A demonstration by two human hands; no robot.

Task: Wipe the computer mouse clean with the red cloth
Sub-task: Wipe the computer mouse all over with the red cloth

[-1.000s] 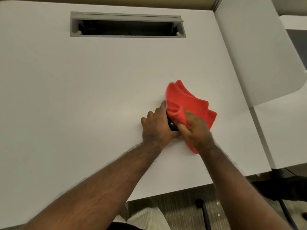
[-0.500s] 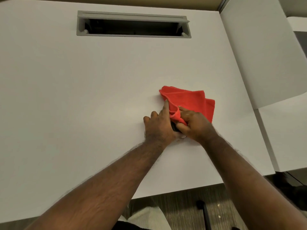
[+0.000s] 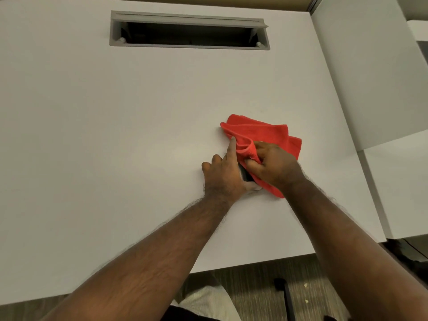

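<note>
Right hand [image 3: 275,165] bunches fuzzy red cloth [image 3: 266,133] over mouse [image 3: 245,174].

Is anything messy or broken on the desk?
Nothing looks broken or spilled. The red cloth is bunched over the mouse, held between the left hand and right hand.

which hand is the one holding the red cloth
The right hand: it bunches the red cloth and presses it on the dark mouse. The left hand only steadies the mouse from the side.
</note>
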